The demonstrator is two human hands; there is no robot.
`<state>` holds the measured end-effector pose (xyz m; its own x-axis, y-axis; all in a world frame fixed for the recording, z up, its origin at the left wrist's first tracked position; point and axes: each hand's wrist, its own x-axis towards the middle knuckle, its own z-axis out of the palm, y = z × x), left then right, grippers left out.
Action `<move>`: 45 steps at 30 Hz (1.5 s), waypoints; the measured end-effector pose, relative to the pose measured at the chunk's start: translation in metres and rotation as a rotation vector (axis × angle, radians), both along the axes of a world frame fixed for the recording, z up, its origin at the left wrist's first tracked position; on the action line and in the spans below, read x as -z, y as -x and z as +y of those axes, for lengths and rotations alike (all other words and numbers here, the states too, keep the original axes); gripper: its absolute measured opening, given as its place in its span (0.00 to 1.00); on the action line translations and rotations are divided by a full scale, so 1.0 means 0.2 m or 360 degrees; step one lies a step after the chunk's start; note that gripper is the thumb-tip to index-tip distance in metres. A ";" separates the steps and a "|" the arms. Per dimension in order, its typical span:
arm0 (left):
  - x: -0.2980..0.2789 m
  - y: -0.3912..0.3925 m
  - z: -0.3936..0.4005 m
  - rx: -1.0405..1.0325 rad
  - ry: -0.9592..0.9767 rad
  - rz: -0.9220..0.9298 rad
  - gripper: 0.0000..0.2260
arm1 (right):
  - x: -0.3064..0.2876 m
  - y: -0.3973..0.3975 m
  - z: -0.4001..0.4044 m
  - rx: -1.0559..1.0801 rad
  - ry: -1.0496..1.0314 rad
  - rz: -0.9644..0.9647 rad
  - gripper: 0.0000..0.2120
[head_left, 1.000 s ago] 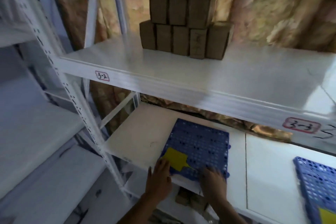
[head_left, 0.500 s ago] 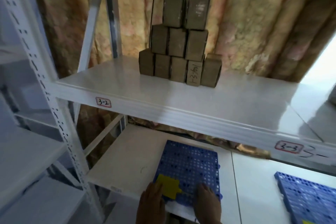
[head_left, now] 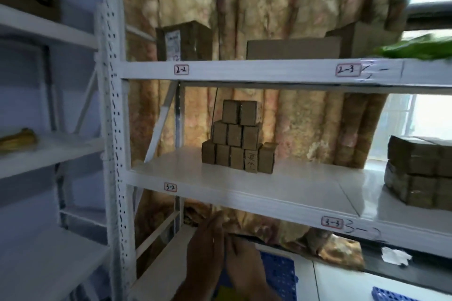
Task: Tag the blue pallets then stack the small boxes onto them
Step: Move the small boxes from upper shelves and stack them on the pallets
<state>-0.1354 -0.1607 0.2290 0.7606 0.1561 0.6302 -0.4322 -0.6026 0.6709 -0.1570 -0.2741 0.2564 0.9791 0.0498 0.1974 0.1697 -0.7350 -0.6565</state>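
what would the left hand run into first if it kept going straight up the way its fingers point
Probably the front edge of the white shelf marked 3-2. The left hand points upward just below that edge, beside the right hand. The picture is blurred and depth is unclear, so it might pass in front of the edge instead.

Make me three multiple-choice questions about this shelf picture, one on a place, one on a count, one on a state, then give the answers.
1. The pyramid of small brown cardboard boxes stands on the white shelf labelled:
A. 2-2
B. 3-2
C. 2-3

2. Boxes in the pyramid's top row:
A. two
B. four
C. five

3. The left hand and right hand are:
A. each gripping a box
B. pulling the curtain
C. raised empty before the blue plastic pallet

Answers: B, the 3-2 label sits on that shelf's edge; A, two boxes crown it; C, fingers straight, nothing held.
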 end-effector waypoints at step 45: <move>-1.16 -0.35 -0.35 0.0841 0.1026 -0.0341 0.07 | -1.06 -0.24 -0.39 0.0188 -0.0861 -0.1353 0.11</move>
